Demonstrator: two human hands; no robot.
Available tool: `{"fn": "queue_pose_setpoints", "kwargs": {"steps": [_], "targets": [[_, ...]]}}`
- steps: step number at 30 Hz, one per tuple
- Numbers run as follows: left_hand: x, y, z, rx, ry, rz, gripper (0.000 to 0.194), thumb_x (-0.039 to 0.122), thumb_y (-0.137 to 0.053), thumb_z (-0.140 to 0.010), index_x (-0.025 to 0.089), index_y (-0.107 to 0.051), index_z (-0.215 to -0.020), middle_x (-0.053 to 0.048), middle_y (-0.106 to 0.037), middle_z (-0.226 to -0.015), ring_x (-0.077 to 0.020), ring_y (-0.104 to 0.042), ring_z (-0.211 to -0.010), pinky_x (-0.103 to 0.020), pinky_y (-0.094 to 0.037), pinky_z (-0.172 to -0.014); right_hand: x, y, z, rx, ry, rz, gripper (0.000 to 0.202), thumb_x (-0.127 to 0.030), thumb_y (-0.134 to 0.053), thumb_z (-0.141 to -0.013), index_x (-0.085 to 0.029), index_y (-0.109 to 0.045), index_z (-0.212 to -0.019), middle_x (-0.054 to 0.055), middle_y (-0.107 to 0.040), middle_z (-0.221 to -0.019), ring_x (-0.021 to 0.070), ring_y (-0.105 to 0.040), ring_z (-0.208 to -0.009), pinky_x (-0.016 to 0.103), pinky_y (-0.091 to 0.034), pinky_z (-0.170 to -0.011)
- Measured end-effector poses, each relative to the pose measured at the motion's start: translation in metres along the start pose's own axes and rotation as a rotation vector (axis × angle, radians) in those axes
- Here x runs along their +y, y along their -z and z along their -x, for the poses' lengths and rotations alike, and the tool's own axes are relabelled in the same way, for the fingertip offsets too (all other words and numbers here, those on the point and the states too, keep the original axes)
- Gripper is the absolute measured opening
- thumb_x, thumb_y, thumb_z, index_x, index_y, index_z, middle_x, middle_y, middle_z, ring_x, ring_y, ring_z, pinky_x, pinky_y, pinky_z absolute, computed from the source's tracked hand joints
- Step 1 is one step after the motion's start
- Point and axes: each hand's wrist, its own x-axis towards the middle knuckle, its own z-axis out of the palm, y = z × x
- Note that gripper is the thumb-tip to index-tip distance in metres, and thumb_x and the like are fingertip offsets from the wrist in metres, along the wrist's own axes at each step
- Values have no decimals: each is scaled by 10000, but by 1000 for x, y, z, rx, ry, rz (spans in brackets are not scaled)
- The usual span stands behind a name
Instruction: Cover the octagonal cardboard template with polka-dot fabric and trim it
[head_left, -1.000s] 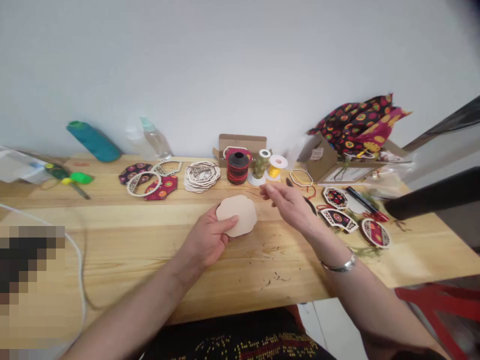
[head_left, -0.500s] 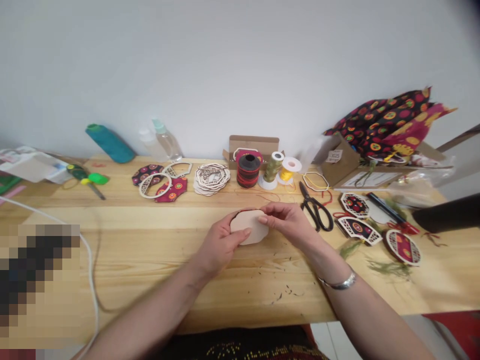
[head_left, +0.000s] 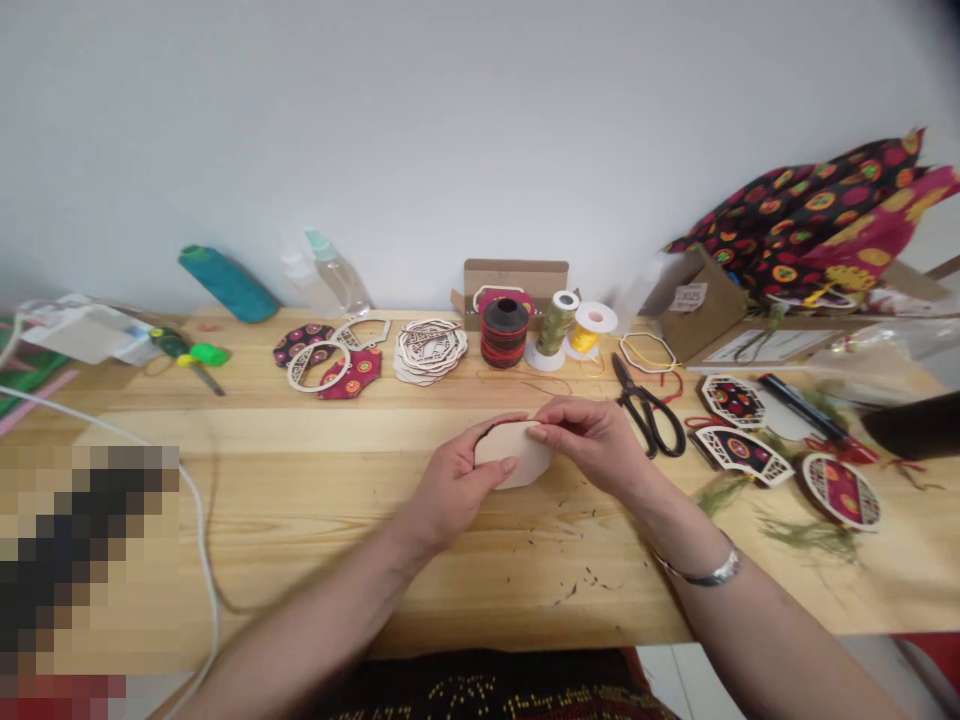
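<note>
A pale octagonal panel with a dark reddish edge along its top is held above the table, its plain side towards me. My left hand grips its left side, thumb flat across the face and fingers behind. At the upper right edge, my right hand pinches the panel between thumb and fingers. Whatever lies on the panel's far side is hidden. Black-handled scissors lie just beyond my right hand. Small dark scraps are scattered on the wood below.
Along the back stand red-black thread, green thread and a yellow spool. Stacked wooden cutouts lie left of them. Finished-looking fabric ornaments lie right, before a cardboard box of patterned cloth. A white cable crosses the left.
The view has shifted slightly, so most things sit a little further right. Both hands keep the same hold on the panel.
</note>
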Motion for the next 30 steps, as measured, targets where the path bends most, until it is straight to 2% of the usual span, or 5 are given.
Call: {"fn": "queue_pose_setpoints", "kwargs": {"steps": [7, 11, 20, 26, 30], "targets": [[4, -2, 0, 9, 52, -3, 437, 194, -699, -776, 214, -628, -1207, -61, -683, -1175, -203, -618, -1041, -313, -484, -888, -3, -1, 1, 33, -190, 80, 222, -371, -662, -715, -152, -675, -678, 6, -608, -608, 109, -465, -555, 246, -376, -517], [9, -1, -1, 75, 109, 3, 450, 198, -701, -755, 164, -632, -1198, -63, -740, -1002, -157, -657, -855, -261, -510, -765, -3, 2, -1, 69, -270, 99, 224, -374, -664, -688, -151, -679, -678, 13, -618, -604, 112, -473, -551, 250, -383, -519], [23, -5, 0, 82, 199, -160, 471, 243, -675, -749, 142, -626, -1206, -47, -744, -833, -166, -657, -730, -288, -543, -656, 0, 5, -2, 42, -309, 166, 232, -382, -654, -686, -153, -679, -658, 18, -611, -581, 118, -467, -532, 253, -368, -497], [22, -6, 2, 38, 326, -227, 417, 205, -624, -762, 158, -641, -1176, -42, -720, -774, -145, -647, -625, -242, -517, -535, 13, 7, -1, -51, -359, 250, 228, -364, -619, -720, -158, -681, -645, 17, -606, -560, 122, -462, -510, 249, -349, -468], [19, -5, 3, 53, 364, -310, 468, 172, -588, -775, 154, -574, -1242, -32, -701, -762, -125, -636, -566, -222, -502, -497, 13, 3, -2, -72, -385, 320, 226, -344, -598, -735, -157, -675, -633, 12, -594, -542, 126, -464, -498, 247, -341, -453]]}}
